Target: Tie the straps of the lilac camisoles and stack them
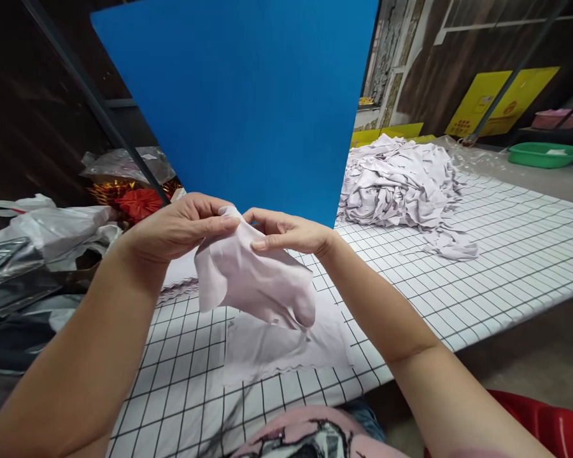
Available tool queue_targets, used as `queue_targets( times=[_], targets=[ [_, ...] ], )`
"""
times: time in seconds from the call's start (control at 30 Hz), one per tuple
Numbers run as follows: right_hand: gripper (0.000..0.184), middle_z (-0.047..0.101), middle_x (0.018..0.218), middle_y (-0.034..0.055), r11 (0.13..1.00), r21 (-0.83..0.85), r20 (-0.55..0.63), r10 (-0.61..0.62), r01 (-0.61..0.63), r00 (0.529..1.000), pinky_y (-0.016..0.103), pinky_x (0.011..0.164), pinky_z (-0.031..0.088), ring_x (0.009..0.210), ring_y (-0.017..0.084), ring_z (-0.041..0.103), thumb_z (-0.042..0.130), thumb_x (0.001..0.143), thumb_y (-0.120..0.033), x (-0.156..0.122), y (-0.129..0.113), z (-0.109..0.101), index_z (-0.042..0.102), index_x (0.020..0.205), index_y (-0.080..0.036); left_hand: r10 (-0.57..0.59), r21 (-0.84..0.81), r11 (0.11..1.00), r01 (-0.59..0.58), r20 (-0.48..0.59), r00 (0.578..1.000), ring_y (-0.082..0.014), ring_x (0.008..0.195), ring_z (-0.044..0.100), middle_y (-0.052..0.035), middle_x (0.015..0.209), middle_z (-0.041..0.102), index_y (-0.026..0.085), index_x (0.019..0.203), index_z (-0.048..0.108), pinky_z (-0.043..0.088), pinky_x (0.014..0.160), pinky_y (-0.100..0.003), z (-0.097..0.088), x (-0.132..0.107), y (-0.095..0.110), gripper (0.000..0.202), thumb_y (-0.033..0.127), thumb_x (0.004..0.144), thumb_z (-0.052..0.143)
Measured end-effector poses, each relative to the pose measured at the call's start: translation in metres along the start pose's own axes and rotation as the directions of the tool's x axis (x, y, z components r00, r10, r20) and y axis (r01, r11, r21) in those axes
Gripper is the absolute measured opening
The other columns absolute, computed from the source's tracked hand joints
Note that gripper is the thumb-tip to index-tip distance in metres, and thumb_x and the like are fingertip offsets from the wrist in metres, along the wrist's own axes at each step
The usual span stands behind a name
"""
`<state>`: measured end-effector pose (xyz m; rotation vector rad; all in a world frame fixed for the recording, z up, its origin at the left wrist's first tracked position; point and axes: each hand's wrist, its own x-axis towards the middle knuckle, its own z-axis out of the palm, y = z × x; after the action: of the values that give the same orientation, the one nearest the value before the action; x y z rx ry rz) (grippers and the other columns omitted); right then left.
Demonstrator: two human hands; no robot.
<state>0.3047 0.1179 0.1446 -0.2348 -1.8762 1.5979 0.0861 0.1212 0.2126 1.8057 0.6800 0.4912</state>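
Both hands hold up one pale pinkish-white piece of fabric above the table. My left hand pinches its top edge between thumb and fingers. Close beside it, my right hand grips the same cloth, thumb on the front. The fabric droops in folds, its lower right part curled over. Beneath it a flat fabric piece of the same colour lies on the table, with a wavy front edge. More stacked pale fabric shows partly behind my left wrist.
A large blue board stands behind my hands. On the checked tablecloth, a heap of pale cloth pieces lies at right. Plastic bags crowd the left. A green basin sits far right, a red stool lower right.
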Motion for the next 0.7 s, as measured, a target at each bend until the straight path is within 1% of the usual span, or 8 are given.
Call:
queue_targets(
  times=[0.13,0.23,0.3,0.43,0.5,0.57,0.63,0.7],
  targets=[
    [0.029,0.063,0.092,0.0045,0.998,-0.052,0.114,0.039,-0.034,0.993,0.027,0.074,0.051,0.086,0.016,0.06,0.074,0.081,-0.036,0.001,0.002,0.001,0.064,0.098,-0.014,-0.004,0.093,0.996,0.0,0.042,0.999,-0.0139,0.051,0.057,-0.0053,0.063,0.063,0.009,0.077,0.072,0.042,0.043,-0.021,-0.003,-0.006,0.004,0.034,0.043,0.076,0.076],
    [0.025,0.062,0.091,0.0036,0.998,-0.037,0.118,-0.05,0.055,0.992,0.028,0.077,0.05,0.087,0.016,0.06,0.077,0.076,-0.031,0.001,0.0,0.001,0.066,0.091,-0.014,-0.074,0.103,0.992,0.072,0.014,0.997,-0.0134,0.048,0.052,-0.0054,0.056,0.059,0.007,0.07,0.072,0.038,0.041,-0.021,-0.006,-0.008,0.01,0.029,0.035,0.072,0.08],
    [0.025,0.06,0.086,0.0019,0.996,0.001,0.119,-0.087,0.088,0.989,0.026,0.073,0.05,0.081,0.014,0.06,0.078,0.074,-0.03,0.002,-0.003,0.003,0.064,0.087,-0.014,-0.121,0.085,0.989,0.118,0.027,0.992,-0.0136,0.047,0.052,-0.0059,0.055,0.06,0.007,0.067,0.072,0.037,0.041,-0.021,-0.009,-0.01,0.014,0.023,0.028,0.068,0.083],
    [0.028,0.06,0.079,0.0007,0.999,0.031,0.167,-0.023,0.018,0.986,0.023,0.063,0.048,0.071,0.012,0.06,0.079,0.072,-0.031,0.007,-0.007,0.009,0.06,0.086,-0.015,-0.149,0.045,0.988,0.147,0.029,0.988,-0.0213,0.059,0.063,-0.008,0.063,0.067,0.007,0.069,0.075,0.048,0.051,-0.027,-0.015,-0.017,0.019,0.013,0.013,0.061,0.083],
    [0.028,0.06,0.078,0.0007,0.999,0.019,0.175,0.032,-0.036,0.984,0.023,0.061,0.047,0.068,0.012,0.059,0.076,0.075,-0.034,0.008,-0.005,0.01,0.061,0.088,-0.015,-0.126,0.053,0.99,0.132,-0.114,0.986,-0.0284,0.073,0.068,-0.0086,0.069,0.069,0.005,0.068,0.074,0.052,0.061,-0.033,-0.02,-0.025,0.02,0.007,0.006,0.063,0.078],
    [0.027,0.058,0.071,-0.001,0.997,-0.009,0.149,0.076,-0.075,0.986,0.021,0.057,0.045,0.063,0.01,0.055,0.075,0.077,-0.038,0.004,0.0,0.007,0.062,0.084,-0.015,-0.071,0.088,0.991,0.102,-0.298,0.952,-0.0358,0.088,0.069,-0.01,0.075,0.069,0.002,0.067,0.071,0.052,0.068,-0.039,-0.025,-0.036,0.022,0.004,0.006,0.069,0.071],
    [0.027,0.053,0.063,-0.0031,0.994,-0.046,0.093,0.104,-0.1,0.99,0.019,0.053,0.04,0.056,0.008,0.049,0.073,0.078,-0.039,-0.006,0.007,0.0,0.063,0.078,-0.015,0.005,0.128,0.99,0.061,-0.46,0.888,-0.0413,0.096,0.066,-0.0104,0.079,0.068,-0.001,0.066,0.067,0.05,0.07,-0.045,-0.03,-0.049,0.023,0.016,0.012,0.075,0.065],
    [0.028,0.053,0.062,-0.0029,0.99,-0.066,0.015,0.127,-0.126,0.992,0.019,0.051,0.038,0.054,0.007,0.048,0.073,0.079,-0.04,-0.02,0.014,-0.009,0.063,0.075,-0.014,0.064,0.169,0.985,0.042,-0.574,0.817,-0.0432,0.096,0.065,-0.0085,0.073,0.066,-0.002,0.066,0.066,0.048,0.07,-0.05,-0.038,-0.063,0.023,0.026,0.023,0.073,0.069]
  ],
)
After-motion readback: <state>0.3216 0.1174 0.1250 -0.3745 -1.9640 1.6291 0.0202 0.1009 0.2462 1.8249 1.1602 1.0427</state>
